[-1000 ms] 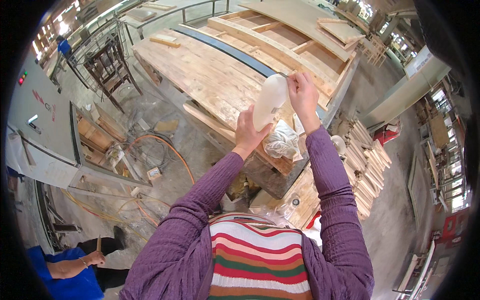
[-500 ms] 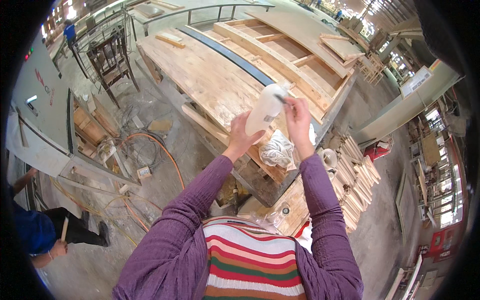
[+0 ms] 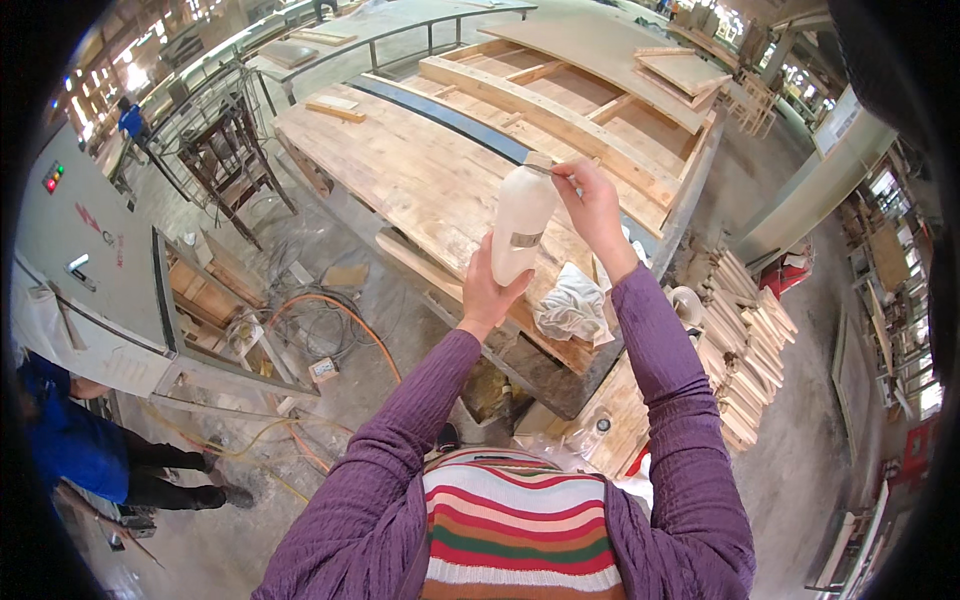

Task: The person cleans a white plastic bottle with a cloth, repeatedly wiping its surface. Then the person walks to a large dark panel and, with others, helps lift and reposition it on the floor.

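A translucent white plastic bottle point(image 3: 522, 205) stands tilted over the workbench, its label facing me. My left hand point(image 3: 490, 290) is wrapped round its lower part. At the bottle's neck, my right hand point(image 3: 592, 200) pinches a small thin dark strip point(image 3: 541, 169); its exact kind is too small to make out. Below my right hand, a crumpled white cloth point(image 3: 574, 304) lies on the near corner of the wooden bench top point(image 3: 420, 190).
A long dark blue strip point(image 3: 440, 120) lies along the bench beside a wooden frame point(image 3: 560, 100). Turned wooden sticks point(image 3: 745, 340) are piled at the right. Cables and an orange hose point(image 3: 350, 312) trail over the floor left of the bench. A person in blue point(image 3: 80, 440) stands beside the grey cabinet point(image 3: 100, 250).
The bottle has come more upright and shifted slightly left. My right hand has moved up close to its neck. The person at the left has changed posture.
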Demonstrator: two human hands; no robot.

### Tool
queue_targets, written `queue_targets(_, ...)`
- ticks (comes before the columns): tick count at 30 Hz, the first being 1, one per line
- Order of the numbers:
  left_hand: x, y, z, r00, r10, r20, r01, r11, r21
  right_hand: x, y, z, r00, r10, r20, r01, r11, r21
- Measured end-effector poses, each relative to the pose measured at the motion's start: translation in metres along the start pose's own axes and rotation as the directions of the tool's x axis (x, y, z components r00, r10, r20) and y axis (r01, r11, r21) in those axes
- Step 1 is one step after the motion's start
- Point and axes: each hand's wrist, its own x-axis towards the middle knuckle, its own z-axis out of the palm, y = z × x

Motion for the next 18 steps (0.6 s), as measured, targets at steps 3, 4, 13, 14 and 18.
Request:
queue_targets(3,-0.001,-0.008,-0.002,0.999,0.013,-0.034,-0.012,1.000,0.021,0.009,-0.004,0.005,0.999,-0.050,0.014,0.050,0.998,-0.031)
queue_targets(4,-0.001,-0.010,-0.001,0.998,0.024,-0.053,-0.022,0.999,0.036,0.011,-0.005,0.005,0.994,-0.111,0.014,0.112,0.989,-0.102)
queue_targets(13,-0.005,-0.010,-0.001,0.999,0.033,-0.019,-0.031,0.993,0.114,-0.011,-0.012,0.007,0.976,-0.210,-0.060,0.184,0.938,-0.293)
queue_targets(14,-0.005,-0.010,-0.002,0.999,0.044,-0.024,-0.041,0.992,0.121,-0.013,-0.013,0.006,0.975,-0.208,-0.071,0.178,0.936,-0.304)
queue_targets(18,-0.004,-0.007,-0.002,0.996,0.087,-0.034,-0.083,0.990,0.112,-0.016,-0.014,0.003,0.963,-0.253,-0.096,0.207,0.917,-0.340)
